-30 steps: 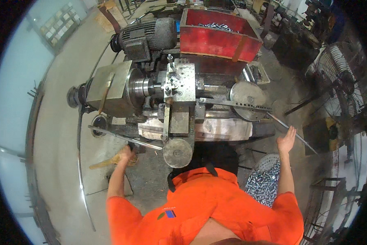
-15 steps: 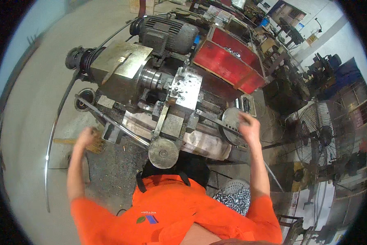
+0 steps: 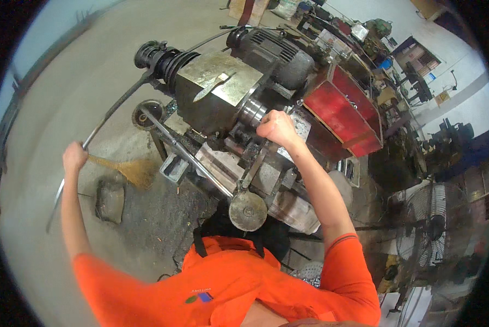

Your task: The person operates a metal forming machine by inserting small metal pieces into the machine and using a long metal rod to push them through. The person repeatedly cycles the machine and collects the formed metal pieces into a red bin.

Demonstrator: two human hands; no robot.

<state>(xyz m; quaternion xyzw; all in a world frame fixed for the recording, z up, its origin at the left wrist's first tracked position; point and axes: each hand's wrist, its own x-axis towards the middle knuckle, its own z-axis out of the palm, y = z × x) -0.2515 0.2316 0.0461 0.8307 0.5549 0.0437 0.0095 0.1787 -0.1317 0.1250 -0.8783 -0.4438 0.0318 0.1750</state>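
Note:
My left hand (image 3: 75, 157) is wrapped round a long metal lever (image 3: 116, 110) that slants up to the pulley end (image 3: 160, 60) of a lathe. My right hand (image 3: 277, 128) is closed beside the lathe's shiny chuck (image 3: 251, 113), over the tool post (image 3: 300, 124), which it partly covers. Whatever sits in those fingers is hidden. A brush (image 3: 214, 87) lies on the metal cover (image 3: 242, 82) of the headstock. Nearer my body are a round handwheel (image 3: 248, 211) and a slanting bright bar (image 3: 193, 158).
Behind the chuck sits a dark motor (image 3: 280, 56), with a red metal box (image 3: 340, 111) to its right. A straw broom (image 3: 138, 172) lies on the floor at left. A large fan (image 3: 421, 223) stands at right. Metal parts lie in a perforated basin (image 3: 310, 271) near my right elbow.
My left hand has moved out left and taken hold of the lever. My right hand has gone from the right-hand wheel up to the chuck. The view has shifted.

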